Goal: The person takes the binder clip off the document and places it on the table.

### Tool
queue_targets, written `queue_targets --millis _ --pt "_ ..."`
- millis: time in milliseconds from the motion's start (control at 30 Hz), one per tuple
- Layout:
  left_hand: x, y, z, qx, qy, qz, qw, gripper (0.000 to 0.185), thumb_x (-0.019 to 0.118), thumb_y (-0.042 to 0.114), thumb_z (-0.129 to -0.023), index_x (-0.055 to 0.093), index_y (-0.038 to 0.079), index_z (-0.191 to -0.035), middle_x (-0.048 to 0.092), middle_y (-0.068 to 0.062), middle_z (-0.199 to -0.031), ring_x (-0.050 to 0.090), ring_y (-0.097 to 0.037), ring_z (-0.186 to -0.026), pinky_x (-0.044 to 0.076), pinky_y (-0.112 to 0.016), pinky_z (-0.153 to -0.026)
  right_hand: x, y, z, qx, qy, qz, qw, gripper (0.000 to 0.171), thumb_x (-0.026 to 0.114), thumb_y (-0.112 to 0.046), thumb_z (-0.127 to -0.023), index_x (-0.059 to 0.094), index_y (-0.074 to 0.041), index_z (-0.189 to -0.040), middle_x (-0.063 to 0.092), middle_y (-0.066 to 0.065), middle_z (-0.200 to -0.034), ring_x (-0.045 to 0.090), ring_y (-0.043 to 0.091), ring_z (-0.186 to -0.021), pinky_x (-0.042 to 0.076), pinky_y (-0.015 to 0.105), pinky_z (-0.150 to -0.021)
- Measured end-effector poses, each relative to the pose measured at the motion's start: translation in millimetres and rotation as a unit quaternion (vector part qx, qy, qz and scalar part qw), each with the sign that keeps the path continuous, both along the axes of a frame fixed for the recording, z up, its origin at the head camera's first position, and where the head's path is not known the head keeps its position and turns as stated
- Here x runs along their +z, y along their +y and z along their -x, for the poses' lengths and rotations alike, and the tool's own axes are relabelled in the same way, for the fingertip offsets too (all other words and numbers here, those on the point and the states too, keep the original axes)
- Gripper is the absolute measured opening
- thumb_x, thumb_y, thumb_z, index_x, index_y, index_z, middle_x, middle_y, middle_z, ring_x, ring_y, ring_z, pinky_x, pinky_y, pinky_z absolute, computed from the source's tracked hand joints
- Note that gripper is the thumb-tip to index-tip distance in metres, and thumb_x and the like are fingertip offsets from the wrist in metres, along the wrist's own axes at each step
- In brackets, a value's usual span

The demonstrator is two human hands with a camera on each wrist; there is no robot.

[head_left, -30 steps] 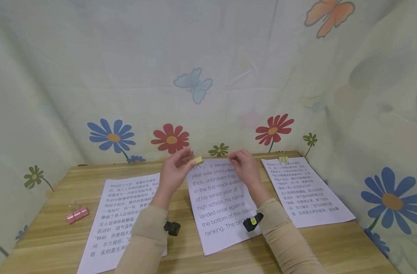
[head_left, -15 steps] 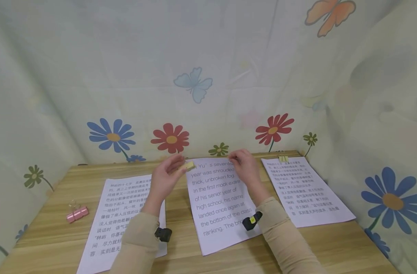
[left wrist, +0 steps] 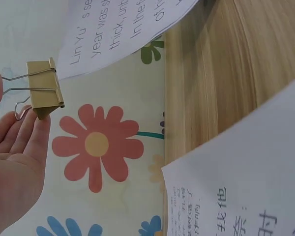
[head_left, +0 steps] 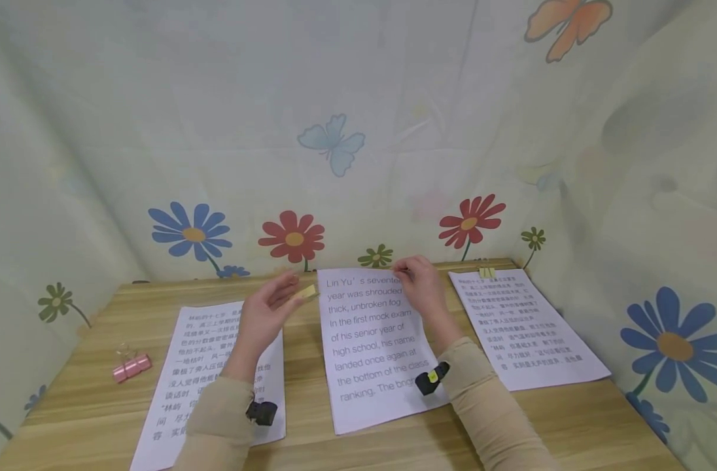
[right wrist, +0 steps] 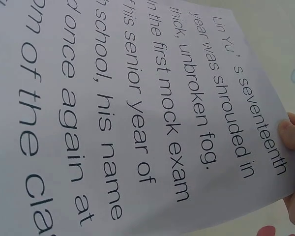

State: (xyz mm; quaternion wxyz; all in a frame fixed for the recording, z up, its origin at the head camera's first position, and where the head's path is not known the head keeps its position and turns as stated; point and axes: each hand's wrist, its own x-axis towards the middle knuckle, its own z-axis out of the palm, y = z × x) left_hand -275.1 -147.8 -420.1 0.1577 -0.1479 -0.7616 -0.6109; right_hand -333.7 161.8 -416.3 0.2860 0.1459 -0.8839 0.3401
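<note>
Between thumb and fingers, my left hand [head_left: 267, 311] holds a gold binder clip [head_left: 309, 292] by its wire handles. In the left wrist view the binder clip [left wrist: 42, 86] is beside the top-left corner of the English-printed sheets [left wrist: 120, 29], apart from the hand's palm. My right hand [head_left: 426, 291] pinches the top-right part of those sheets [head_left: 367, 353], whose upper end is raised off the table. The right wrist view shows the thumb [right wrist: 291, 132] on the printed face, near the top line, and fingers behind the paper.
Chinese-printed sheets [head_left: 176, 366] lie on the wooden table [head_left: 99, 320] at left, partly under my left forearm. More sheets [head_left: 523, 333] at right carry a gold clip [head_left: 487, 273] on top. A pink binder clip [head_left: 132, 368] lies far left. A flowered curtain [head_left: 358, 216] stands behind.
My left hand has drawn left and slightly down with the gold binder clip, away from the sheets' top-left corner. The right hand keeps its pinch; the sheets have shifted slightly.
</note>
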Motion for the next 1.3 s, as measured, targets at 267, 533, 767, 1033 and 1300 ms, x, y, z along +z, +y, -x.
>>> queue_targets --millis 267,533,767,1033,1300 --pt "-0.1 -24.3 -10.1 0.015 -0.011 0.010 0.9998 0.051 0.074 0.007 -0.090 0.055 -0.001 -0.137 0.061 -0.023 -0.129 0.058 -0.036 -0.120 0.048 -0.016 -0.092 2.2 -2.2 -0.8 -0.002 -0.020 0.012 1.000 0.007 0.073 -0.003 -0.088 0.072 -0.007 -0.094 0.066 0.009 -0.098 0.062 0.025 -0.094 0.052 0.038 -0.086" --pt "-7.0 -55.9 -19.0 0.053 -0.026 0.055 0.9967 0.050 0.072 0.014 -0.092 0.055 0.001 -0.138 0.063 -0.018 -0.129 0.060 -0.032 -0.118 0.048 -0.013 -0.090 -0.2 -5.6 -2.8 -0.003 -0.033 0.026 0.999 0.008 0.072 -0.001 -0.088 0.071 -0.005 -0.095 0.066 0.009 -0.098 0.062 0.025 -0.095 0.053 0.039 -0.086" --pt "-6.7 -89.8 -28.7 0.085 -0.023 0.103 0.9908 0.051 0.070 0.016 -0.094 0.053 -0.002 -0.138 0.062 -0.021 -0.129 0.060 -0.036 -0.116 0.046 -0.008 -0.087 -3.3 -6.7 -2.5 -0.006 -0.032 0.031 0.999 0.008 0.073 -0.001 -0.087 0.071 -0.005 -0.094 0.066 0.009 -0.097 0.062 0.025 -0.094 0.054 0.038 -0.085" --pt "-2.7 -137.0 -42.2 0.111 -0.049 0.163 0.9792 0.053 0.068 0.026 -0.096 0.052 0.000 -0.140 0.061 -0.020 -0.130 0.062 -0.006 -0.109 0.045 -0.006 -0.083 -5.2 -8.8 -2.0 -0.001 -0.039 0.036 0.999 0.009 0.072 0.000 -0.087 0.071 -0.005 -0.094 0.065 0.009 -0.097 0.063 0.026 -0.095 0.054 0.039 -0.085" --pt "-1.6 -183.7 -54.9 0.098 -0.080 0.201 0.9715 0.061 0.065 0.033 -0.097 0.046 -0.001 -0.145 0.060 -0.018 -0.134 0.051 0.015 -0.102 0.049 -0.010 -0.077 -10.5 -8.9 1.3 0.000 -0.042 0.043 0.998 0.010 0.073 -0.001 -0.087 0.072 -0.006 -0.094 0.066 0.009 -0.097 0.064 0.026 -0.095 0.054 0.038 -0.085"
